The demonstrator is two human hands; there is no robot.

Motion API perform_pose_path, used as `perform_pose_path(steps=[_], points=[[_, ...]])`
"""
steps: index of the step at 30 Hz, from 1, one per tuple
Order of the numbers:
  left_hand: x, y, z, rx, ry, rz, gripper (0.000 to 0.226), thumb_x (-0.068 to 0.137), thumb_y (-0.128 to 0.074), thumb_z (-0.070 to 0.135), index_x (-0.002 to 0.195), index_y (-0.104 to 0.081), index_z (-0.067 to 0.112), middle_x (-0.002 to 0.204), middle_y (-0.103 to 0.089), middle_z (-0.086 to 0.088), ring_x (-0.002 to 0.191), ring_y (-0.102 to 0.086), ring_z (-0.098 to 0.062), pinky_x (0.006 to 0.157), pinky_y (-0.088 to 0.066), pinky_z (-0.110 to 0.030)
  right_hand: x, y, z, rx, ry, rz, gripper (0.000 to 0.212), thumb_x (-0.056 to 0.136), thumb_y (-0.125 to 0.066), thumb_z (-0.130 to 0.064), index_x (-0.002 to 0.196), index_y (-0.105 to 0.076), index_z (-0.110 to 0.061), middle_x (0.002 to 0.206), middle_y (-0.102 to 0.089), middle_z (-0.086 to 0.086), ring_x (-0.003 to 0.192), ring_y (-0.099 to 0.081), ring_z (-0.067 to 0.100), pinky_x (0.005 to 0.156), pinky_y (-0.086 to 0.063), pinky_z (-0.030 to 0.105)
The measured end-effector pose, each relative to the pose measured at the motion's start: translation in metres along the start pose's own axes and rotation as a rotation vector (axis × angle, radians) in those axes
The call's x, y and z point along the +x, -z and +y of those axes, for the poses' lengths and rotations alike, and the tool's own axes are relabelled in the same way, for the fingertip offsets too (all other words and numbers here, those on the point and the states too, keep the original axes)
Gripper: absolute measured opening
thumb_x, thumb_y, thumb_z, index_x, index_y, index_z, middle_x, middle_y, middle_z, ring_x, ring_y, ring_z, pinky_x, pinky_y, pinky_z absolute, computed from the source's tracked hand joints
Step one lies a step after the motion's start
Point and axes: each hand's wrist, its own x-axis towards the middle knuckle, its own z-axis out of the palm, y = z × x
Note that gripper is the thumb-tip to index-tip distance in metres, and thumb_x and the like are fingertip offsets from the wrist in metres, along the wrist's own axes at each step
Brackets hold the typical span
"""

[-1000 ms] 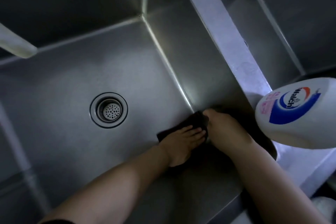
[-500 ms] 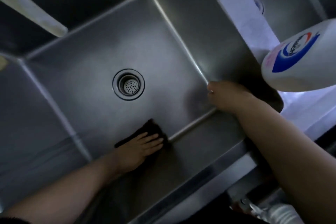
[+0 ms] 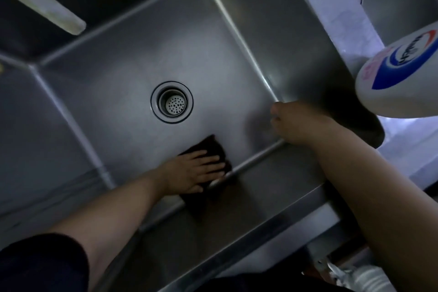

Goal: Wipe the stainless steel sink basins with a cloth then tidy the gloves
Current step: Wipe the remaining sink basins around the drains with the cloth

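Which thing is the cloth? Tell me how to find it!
Look into the big steel sink basin with the round drain in the middle. Nearer the person than the drain, by the front wall, the left hand presses flat on the cloth. It is the only dark, soft thing on the shiny metal.

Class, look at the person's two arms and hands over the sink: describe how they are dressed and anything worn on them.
Both hands are bare, with no gloves. The left hand shows no ring or watch that I can make out. Its forearm is bare up to a dark sleeve at the upper arm. The right hand and forearm are bare as far as the frame shows; no sleeve is visible there.
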Motion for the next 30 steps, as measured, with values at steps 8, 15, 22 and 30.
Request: perform_pose_path(steps=[8, 15, 22, 30], points=[[0.107, 0.03, -0.026, -0.167, 0.563, 0.188, 0.077, 0.088, -0.048, 0.052, 0.15, -0.018, 0.017, 0.157, -0.017, -0.006, 0.145, -0.012, -0.027, 0.115, 0.003, -0.044, 0.005, -0.006, 0.006, -0.063, 0.024, -0.015, 0.021, 0.095, -0.042, -0.027, 0.107, -0.053, -0.013, 0.12, -0.058, 0.015, 0.105, -0.057, 0.03, 0.073, -0.036, 0.028], [0.064, 0.016, -0.029, -0.341, 0.981, 0.268, 0.079, 0.087, -0.052, 0.048, 0.151, -0.014, 0.019, 0.159, -0.012, -0.004, 0.146, -0.007, -0.025, 0.115, 0.007, -0.039, 0.006, -0.007, 0.006, -0.08, 0.018, -0.045, 0.022, 0.095, -0.044, -0.031, 0.105, -0.054, -0.015, 0.124, -0.058, 0.015, 0.109, -0.057, 0.032, 0.081, -0.042, 0.031], [-0.051, -0.023, 0.026, -0.369, 1.211, 0.161, 0.083, 0.08, -0.071, 0.033, 0.145, -0.029, 0.004, 0.151, -0.029, -0.02, 0.141, -0.024, -0.036, 0.113, -0.014, -0.05, 0.004, -0.004, 0.003, -0.059, 0.055, -0.04, 0.014, 0.093, -0.044, -0.033, 0.091, -0.048, -0.02, 0.119, -0.059, 0.014, 0.105, -0.056, 0.03, 0.073, -0.036, 0.029], [-0.061, -0.03, 0.043, -0.107, 0.804, 0.1, 0.097, 0.044, -0.091, 0.045, 0.125, -0.058, 0.002, 0.129, -0.057, -0.02, 0.12, -0.053, -0.04, 0.096, -0.041, -0.057, 0.005, -0.006, 0.002, -0.051, 0.069, -0.073, 0.012, 0.093, -0.042, -0.031, 0.086, -0.044, -0.021, 0.116, -0.059, 0.012, 0.103, -0.056, 0.029, 0.071, -0.032, 0.028]])
